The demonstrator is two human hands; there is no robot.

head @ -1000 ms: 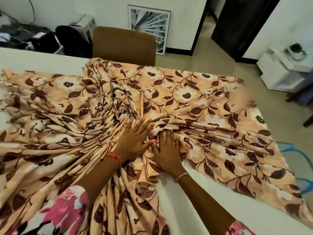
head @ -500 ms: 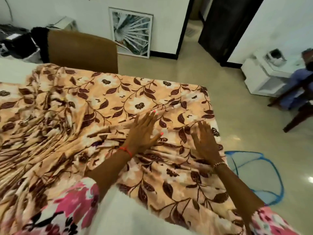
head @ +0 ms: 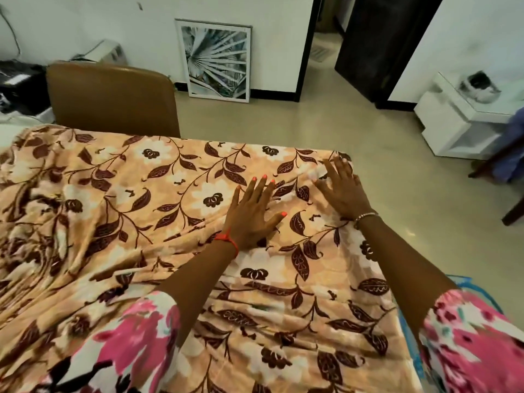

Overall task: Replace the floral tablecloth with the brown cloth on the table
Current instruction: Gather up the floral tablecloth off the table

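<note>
A peach cloth with dark brown leaves and white flowers (head: 158, 211) covers the table, smooth on the right and bunched in folds on the left. My left hand (head: 252, 211) lies flat on it, fingers spread, near the middle right. My right hand (head: 344, 191) rests flat, fingers apart, at the cloth's far right corner by the table edge. Neither hand grips anything. A strip of white table (head: 7, 131) shows at the far left.
A brown chair back (head: 113, 100) stands against the table's far side. A framed leaf picture (head: 217, 58) leans on the wall. A white side unit (head: 453, 123) stands at the right. A blue-rimmed hoop (head: 467, 282) lies on the floor by the table's right edge.
Both hands have slid apart and to the right across the cloth, the right one reaching the far corner. The folds under them have flattened, and the white table at the front is covered.
</note>
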